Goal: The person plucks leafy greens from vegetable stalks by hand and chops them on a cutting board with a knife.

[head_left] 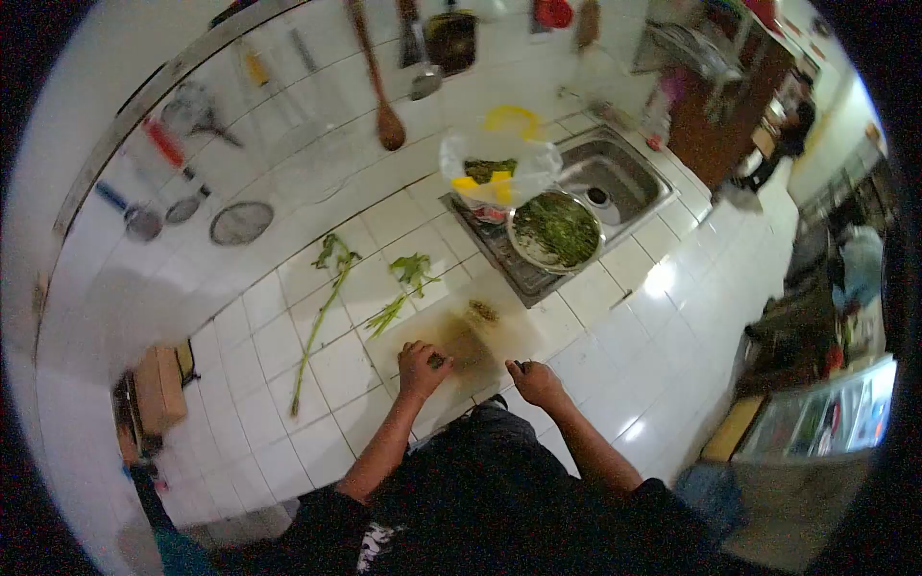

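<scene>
My left hand is closed over a small dark green bunch of greens, resting on the left part of the cutting board. My right hand grips the dark handle of a knife at the board's right edge; its blade is too blurred to make out. A small heap of chopped bits lies at the board's far side. To the left on the tiles lie a long leafy stalk and a shorter leafy bunch.
Beyond the board, a metal bowl of chopped greens and a plastic bag with greens stand beside the sink. Utensils, including a wooden spoon, hang on the wall. A cardboard box sits far left. Another person is in the background.
</scene>
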### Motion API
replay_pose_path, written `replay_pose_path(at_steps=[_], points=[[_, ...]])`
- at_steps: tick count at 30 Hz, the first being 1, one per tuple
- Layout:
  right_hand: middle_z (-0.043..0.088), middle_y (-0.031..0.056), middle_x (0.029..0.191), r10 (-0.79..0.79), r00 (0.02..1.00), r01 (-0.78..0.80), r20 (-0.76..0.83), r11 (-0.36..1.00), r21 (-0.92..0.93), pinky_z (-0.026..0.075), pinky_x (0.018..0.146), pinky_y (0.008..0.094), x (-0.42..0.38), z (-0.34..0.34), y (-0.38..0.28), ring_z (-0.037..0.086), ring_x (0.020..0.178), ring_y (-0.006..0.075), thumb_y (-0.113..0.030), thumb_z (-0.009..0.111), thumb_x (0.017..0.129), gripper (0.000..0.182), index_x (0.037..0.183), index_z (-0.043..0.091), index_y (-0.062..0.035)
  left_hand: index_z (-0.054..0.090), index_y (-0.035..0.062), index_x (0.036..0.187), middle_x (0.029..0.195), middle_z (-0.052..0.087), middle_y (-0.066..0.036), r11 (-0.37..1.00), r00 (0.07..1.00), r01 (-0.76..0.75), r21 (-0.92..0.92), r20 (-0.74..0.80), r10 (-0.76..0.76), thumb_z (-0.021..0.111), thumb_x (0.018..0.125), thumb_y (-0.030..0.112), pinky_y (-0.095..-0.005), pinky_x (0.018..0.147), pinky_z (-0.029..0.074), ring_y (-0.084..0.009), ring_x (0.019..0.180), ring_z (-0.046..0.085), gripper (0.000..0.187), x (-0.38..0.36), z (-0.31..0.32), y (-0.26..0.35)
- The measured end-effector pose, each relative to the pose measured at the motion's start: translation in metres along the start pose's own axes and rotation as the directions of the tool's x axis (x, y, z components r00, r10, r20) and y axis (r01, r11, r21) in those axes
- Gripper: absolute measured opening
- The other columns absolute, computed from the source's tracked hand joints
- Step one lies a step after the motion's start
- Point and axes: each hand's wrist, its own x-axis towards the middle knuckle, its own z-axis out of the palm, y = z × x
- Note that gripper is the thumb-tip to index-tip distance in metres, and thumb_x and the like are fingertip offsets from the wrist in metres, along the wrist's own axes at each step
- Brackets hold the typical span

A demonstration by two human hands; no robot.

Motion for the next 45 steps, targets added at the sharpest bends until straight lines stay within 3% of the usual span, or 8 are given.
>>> replay_pose_path(at_steps=[5, 17, 23, 25, 31, 34, 38, 45], points=[[0.064, 0.0266, 0.083, 0.028, 0.989, -0.035, 0.143, 0.998, 0.045, 0.047, 0.079, 0.051, -0.013, -0.005, -0.001, 0.061, 0.085, 0.0439, -0.056, 0.035, 0.093, 0.067, 0.085, 0.066, 0.0032, 0.063, 0.0137, 0.071, 0.081, 0.057, -0.005, 0.999, 0.999, -0.045, 0.001, -0.024, 0.045, 0.076, 0.065, 0.025, -0.0421, 0.079, 0.04, -0.0272, 0.087, 0.052, 0.018, 0.008, 0.01, 0.004], [0.065, 0.0256, 0.093, 0.081, 0.993, -0.077, 0.08, 0.996, -0.055, 0.047, 0.081, 0.0514, 0.005, -0.006, -0.007, 0.062, 0.091, 0.0418, -0.054, 0.035, 0.094, 0.061, 0.096, 0.068, -0.0027, 0.065, 0.0135, 0.072, 0.081, 0.059, -0.003, 0.999, 0.995, -0.049, -0.008, -0.088, 0.048, 0.077, 0.066, 0.024, -0.0402, 0.08, 0.041, -0.0256, 0.088, 0.054, 0.017, 0.011, 0.0, 0.011], [0.064, 0.0277, 0.092, 0.102, 0.987, -0.091, 0.124, 0.991, -0.097, 0.047, 0.081, 0.05, 0.001, -0.013, -0.007, 0.061, 0.09, 0.0434, -0.054, 0.036, 0.093, 0.063, 0.091, 0.067, 0.0009, 0.066, 0.0139, 0.074, 0.079, 0.06, -0.004, 1.0, 1.0, 0.021, 0.012, -0.011, -0.021, 0.075, 0.07, 0.025, -0.0393, 0.078, 0.044, -0.0252, 0.087, 0.056, 0.015, 0.021, -0.014, 0.019], [0.064, 0.0288, 0.088, 0.082, 0.995, -0.083, 0.058, 0.997, 0.0, 0.047, 0.079, 0.05, -0.002, -0.011, -0.001, 0.061, 0.087, 0.0442, -0.056, 0.039, 0.092, 0.065, 0.087, 0.066, 0.0034, 0.067, 0.014, 0.078, 0.081, 0.06, -0.004, 0.966, 0.965, 0.237, -0.102, -0.088, -0.246, 0.073, 0.072, 0.024, -0.0377, 0.074, 0.047, -0.0249, 0.084, 0.059, 0.014, 0.027, -0.014, 0.008], [0.064, 0.0276, 0.086, 0.113, 0.992, -0.114, 0.049, 0.993, 0.027, 0.047, 0.08, 0.0506, -0.002, -0.013, 0.012, 0.061, 0.087, 0.044, -0.058, 0.039, 0.091, 0.067, 0.086, 0.067, 0.0022, 0.068, 0.0149, 0.089, 0.087, 0.063, -0.005, 0.929, 0.926, 0.321, 0.185, -0.266, -0.267, 0.076, 0.07, 0.021, -0.0389, 0.076, 0.049, -0.0261, 0.083, 0.061, 0.022, 0.08, -0.042, -0.04], [0.065, 0.0257, 0.088, 0.121, 0.989, -0.125, 0.087, 0.991, 0.04, 0.047, 0.081, 0.0513, -0.005, -0.019, 0.011, 0.061, 0.089, 0.044, -0.061, 0.036, 0.091, 0.068, 0.088, 0.067, -0.0007, 0.07, 0.0151, 0.09, 0.085, 0.066, -0.005, 0.881, 0.936, 0.35, 0.32, -0.149, -0.318, 0.077, 0.069, 0.021, -0.0383, 0.075, 0.05, -0.0257, 0.083, 0.062, 0.023, 0.094, -0.049, -0.057], [0.064, 0.0234, 0.075, 0.024, 0.999, -0.025, 0.031, 0.998, 0.055, 0.048, 0.074, 0.0487, -0.002, -0.027, 0.011, 0.063, 0.077, 0.0411, -0.057, 0.043, 0.091, 0.064, 0.083, 0.066, 0.0019, 0.071, 0.0153, 0.089, 0.082, 0.067, -0.006, 0.88, 0.899, 0.433, 0.196, -0.023, -0.438, 0.077, 0.069, 0.021, -0.0376, 0.074, 0.051, -0.0248, 0.082, 0.063, 0.022, 0.098, -0.053, -0.061], [0.064, 0.0238, 0.077, 0.022, 0.998, -0.023, 0.064, 1.0, 0.011, 0.048, 0.074, 0.049, -0.001, -0.042, 0.011, 0.063, 0.079, 0.0406, -0.056, 0.043, 0.091, 0.062, 0.085, 0.065, 0.0007, 0.072, 0.0157, 0.087, 0.082, 0.069, -0.004, 0.93, 0.923, 0.345, 0.125, -0.223, -0.312, 0.075, 0.069, 0.014, -0.0364, 0.072, 0.05, -0.0241, 0.081, 0.063, 0.018, 0.09, -0.044, -0.061]])
